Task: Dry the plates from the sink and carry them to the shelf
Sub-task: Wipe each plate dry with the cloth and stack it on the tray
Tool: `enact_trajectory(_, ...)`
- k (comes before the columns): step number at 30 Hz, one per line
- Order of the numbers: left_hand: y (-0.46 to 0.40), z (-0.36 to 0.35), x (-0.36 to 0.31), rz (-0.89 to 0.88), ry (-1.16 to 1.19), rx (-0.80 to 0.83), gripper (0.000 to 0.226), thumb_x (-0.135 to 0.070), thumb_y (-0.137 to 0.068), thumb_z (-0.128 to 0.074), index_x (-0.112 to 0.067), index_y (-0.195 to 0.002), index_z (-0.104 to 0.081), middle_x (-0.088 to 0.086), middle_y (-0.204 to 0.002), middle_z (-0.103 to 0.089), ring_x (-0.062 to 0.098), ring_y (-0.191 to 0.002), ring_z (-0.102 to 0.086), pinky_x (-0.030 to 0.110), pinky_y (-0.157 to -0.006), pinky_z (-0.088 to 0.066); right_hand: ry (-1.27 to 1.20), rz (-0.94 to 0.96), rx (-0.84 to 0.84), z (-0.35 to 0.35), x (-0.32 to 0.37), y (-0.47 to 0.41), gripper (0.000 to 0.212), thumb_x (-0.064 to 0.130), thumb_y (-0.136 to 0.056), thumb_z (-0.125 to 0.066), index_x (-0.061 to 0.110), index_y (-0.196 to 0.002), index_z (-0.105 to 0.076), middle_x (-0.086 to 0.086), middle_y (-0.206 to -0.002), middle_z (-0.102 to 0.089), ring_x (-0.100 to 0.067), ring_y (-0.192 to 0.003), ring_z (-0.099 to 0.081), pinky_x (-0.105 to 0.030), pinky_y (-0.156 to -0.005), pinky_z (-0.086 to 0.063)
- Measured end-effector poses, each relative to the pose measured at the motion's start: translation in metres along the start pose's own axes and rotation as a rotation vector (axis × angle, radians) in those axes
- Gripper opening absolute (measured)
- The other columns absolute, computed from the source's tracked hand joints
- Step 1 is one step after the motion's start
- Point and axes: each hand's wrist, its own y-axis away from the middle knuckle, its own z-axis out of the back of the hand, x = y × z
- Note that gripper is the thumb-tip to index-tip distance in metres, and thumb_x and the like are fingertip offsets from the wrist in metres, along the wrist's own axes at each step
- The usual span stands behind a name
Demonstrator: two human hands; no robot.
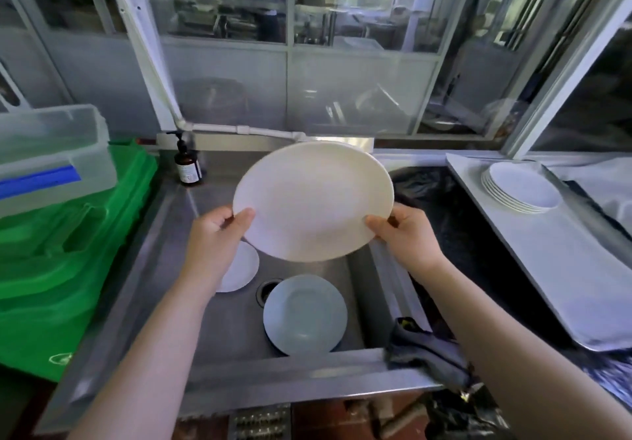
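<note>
Both grip white plate (313,200) | left hand (213,234) pinches rim | right hand (407,234) seemingly likewise

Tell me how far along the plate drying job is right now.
Done, it seems: a stack of white plates sits on the shelf at right. In hand: the left hand and right hand grip a large white plate above the sink. Left: a blue plate and a small white plate lie in the basin. The grey cloth lies unused on the rim.
</note>
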Motion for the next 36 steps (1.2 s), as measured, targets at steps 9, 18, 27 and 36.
enact_trajectory(9, 0.051, -0.102, 0.028, 0.427, 0.499, 0.368, 0.040, -0.018, -0.076, -0.063, -0.020, -0.115, -0.062, 0.003, -0.110, -0.073, 0.022, -0.098, -0.070, 0.037, -0.066, -0.060, -0.492, -0.350, 0.258, 0.053, -0.090, 0.020, 0.015, 0.018, -0.092, -0.061, 0.011, -0.091, -0.075, -0.012, -0.090, -0.073, -0.024, -0.079, -0.066, -0.037, -0.075, -0.056)
enact_trajectory(18, 0.086, -0.129, 0.050, 0.423, 0.555, 0.142, 0.042, -0.007, -0.081, -0.058, -0.025, -0.119, -0.062, 0.000, -0.117, -0.070, 0.020, -0.100, -0.068, 0.027, -0.055, -0.057, 0.234, -0.262, 0.419, 0.051, -0.189, 0.067, 0.037, 0.045, -0.092, -0.056, 0.030, -0.126, -0.058, 0.003, -0.108, -0.064, -0.012, -0.097, -0.058, -0.034, -0.088, -0.048)
enact_trajectory(27, 0.081, -0.114, 0.039, 0.316, 0.687, 0.165, 0.043, -0.005, -0.089, -0.048, -0.033, -0.113, -0.070, -0.002, -0.122, -0.068, 0.018, -0.106, -0.067, 0.030, -0.066, -0.059, 0.670, -0.129, 0.577, 0.026, -0.233, 0.107, 0.055, 0.015, -0.094, -0.048, 0.041, -0.142, -0.039, 0.004, -0.150, -0.032, -0.028, -0.130, -0.036, -0.037, -0.104, -0.039)
enact_trajectory(36, 0.074, -0.068, 0.021, 0.272, 0.710, 0.192, 0.055, -0.004, -0.082, -0.051, -0.022, -0.133, -0.055, 0.005, -0.124, -0.066, 0.025, -0.105, -0.067, 0.037, -0.067, -0.061, 0.034, -0.093, 0.114, 0.035, -0.127, 0.053, 0.045, 0.005, -0.094, -0.053, 0.024, -0.135, -0.053, 0.009, -0.130, -0.058, -0.004, -0.121, -0.052, -0.029, -0.106, -0.041)
